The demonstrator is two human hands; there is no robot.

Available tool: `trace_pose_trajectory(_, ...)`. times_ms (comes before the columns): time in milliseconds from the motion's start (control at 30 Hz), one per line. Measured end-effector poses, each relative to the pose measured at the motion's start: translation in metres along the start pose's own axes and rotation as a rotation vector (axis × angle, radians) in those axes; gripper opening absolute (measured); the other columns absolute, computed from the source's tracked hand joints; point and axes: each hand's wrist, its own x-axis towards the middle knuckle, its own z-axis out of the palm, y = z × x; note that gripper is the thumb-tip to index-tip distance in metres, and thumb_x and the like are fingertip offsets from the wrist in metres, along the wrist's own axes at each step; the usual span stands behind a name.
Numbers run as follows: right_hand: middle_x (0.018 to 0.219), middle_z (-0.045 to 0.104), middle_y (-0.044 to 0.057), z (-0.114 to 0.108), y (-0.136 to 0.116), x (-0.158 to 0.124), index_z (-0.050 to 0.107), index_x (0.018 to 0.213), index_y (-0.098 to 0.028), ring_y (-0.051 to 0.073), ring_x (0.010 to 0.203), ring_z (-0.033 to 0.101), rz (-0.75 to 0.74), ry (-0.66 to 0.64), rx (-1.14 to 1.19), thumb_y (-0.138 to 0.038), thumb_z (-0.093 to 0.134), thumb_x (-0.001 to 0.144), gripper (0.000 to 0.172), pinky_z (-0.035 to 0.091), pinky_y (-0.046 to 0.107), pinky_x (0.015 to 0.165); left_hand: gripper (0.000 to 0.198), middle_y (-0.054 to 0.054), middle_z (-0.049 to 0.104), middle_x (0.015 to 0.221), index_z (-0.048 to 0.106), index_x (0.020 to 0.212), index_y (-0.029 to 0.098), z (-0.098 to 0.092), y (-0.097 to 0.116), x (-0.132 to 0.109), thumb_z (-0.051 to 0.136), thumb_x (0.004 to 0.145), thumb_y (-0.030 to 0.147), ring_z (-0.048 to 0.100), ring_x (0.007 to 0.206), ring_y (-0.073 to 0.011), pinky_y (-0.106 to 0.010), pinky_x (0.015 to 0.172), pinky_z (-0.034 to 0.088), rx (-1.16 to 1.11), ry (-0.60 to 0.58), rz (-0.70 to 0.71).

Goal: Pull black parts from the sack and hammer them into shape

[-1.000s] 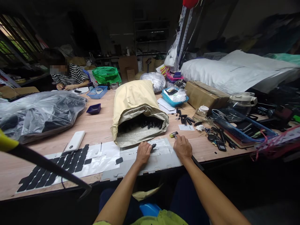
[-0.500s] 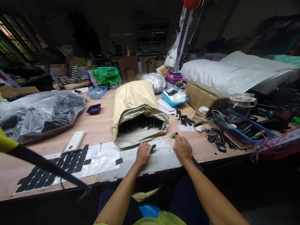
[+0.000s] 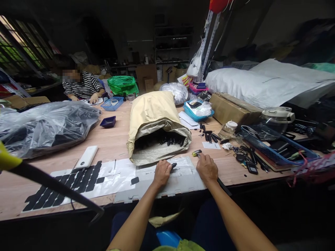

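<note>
My left hand (image 3: pixel 162 173) is closed around a small black piece (image 3: pixel 173 165) whose end sticks out past the fingers. It rests on a grey board (image 3: pixel 180 181) at the table's front edge. To the right, my right hand (image 3: pixel 207 168) grips a small hammer (image 3: pixel 196 152); its yellowish head shows beyond the fingers and its dark handle runs back under the wrist. Just beyond both hands lies a big cream sack (image 3: pixel 153 108), its mouth facing me, with several black pieces (image 3: pixel 171 141) inside.
Black adhesive pieces on a sheet (image 3: pixel 78 181) and a white power bank (image 3: pixel 87 157) lie left. Loose black pieces (image 3: pixel 209 135), a jar (image 3: pixel 228 130), keys (image 3: pixel 240 157) and a blue basket (image 3: pixel 277 148) are right. A co-worker (image 3: pixel 83 85) sits far left; a dark bar (image 3: pixel 60 186) crosses the left foreground.
The view has shifted slightly, so things appear a little further right. Both hands keep their holds with little visible movement. The co-worker's hands have shifted.
</note>
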Motion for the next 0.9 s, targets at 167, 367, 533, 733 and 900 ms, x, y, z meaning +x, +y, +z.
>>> trace_pose_trajectory(167, 0.082, 0.055, 0.007, -0.001, -0.0017, 0.0001, 0.065, 0.107, -0.017, 0.02, 0.077, 0.05, 0.022, -0.036, -0.007, -0.014, 0.052, 0.085, 0.026, 0.031, 0.029, 0.063, 0.037, -0.005, 0.061, 0.089, 0.063, 0.079, 0.02, -0.0009, -0.0002, -0.0001, 0.035, 0.101, 0.032, 0.049, 0.09, -0.0194, -0.035, 0.082, 0.038, -0.007, -0.019, -0.014)
trace_pose_trajectory(367, 0.082, 0.054, 0.007, -0.0005, -0.0011, 0.0, 0.065, 0.105, -0.018, 0.019, 0.077, 0.049, 0.024, -0.031, 0.008, -0.015, 0.053, 0.084, 0.025, 0.031, 0.029, 0.063, 0.038, -0.005, 0.06, 0.089, 0.063, 0.079, 0.02, -0.0008, 0.0021, -0.0005, 0.035, 0.101, 0.031, 0.049, 0.09, -0.0192, -0.035, 0.082, 0.038, 0.007, -0.012, -0.022)
trace_pose_trajectory(533, 0.082, 0.054, 0.007, -0.0011, -0.0009, 0.0, 0.066, 0.105, -0.017, 0.019, 0.076, 0.049, 0.022, -0.034, 0.008, -0.014, 0.052, 0.084, 0.025, 0.031, 0.029, 0.062, 0.038, -0.005, 0.059, 0.088, 0.063, 0.078, 0.019, -0.0016, 0.0041, -0.0002, 0.035, 0.101, 0.03, 0.049, 0.089, -0.0191, -0.035, 0.082, 0.037, 0.016, -0.029, -0.047)
trace_pose_trajectory(733, 0.081, 0.054, 0.007, -0.0006, 0.0001, 0.0004, 0.066, 0.105, -0.017, 0.019, 0.076, 0.049, 0.011, -0.009, 0.003, -0.014, 0.051, 0.085, 0.026, 0.03, 0.029, 0.062, 0.037, -0.005, 0.06, 0.088, 0.064, 0.081, 0.019, -0.0027, 0.0048, 0.0002, 0.035, 0.101, 0.031, 0.049, 0.09, -0.0192, -0.035, 0.082, 0.038, 0.011, -0.032, -0.045)
trace_pose_trajectory(900, 0.081, 0.054, 0.007, 0.0022, 0.0015, -0.0001, 0.067, 0.104, -0.017, 0.02, 0.076, 0.049, 0.011, 0.006, 0.017, -0.015, 0.051, 0.085, 0.025, 0.031, 0.029, 0.061, 0.036, -0.005, 0.061, 0.089, 0.064, 0.083, 0.02, -0.0026, 0.0055, 0.0007, 0.035, 0.101, 0.03, 0.049, 0.089, -0.0193, -0.035, 0.082, 0.038, 0.006, -0.038, -0.039)
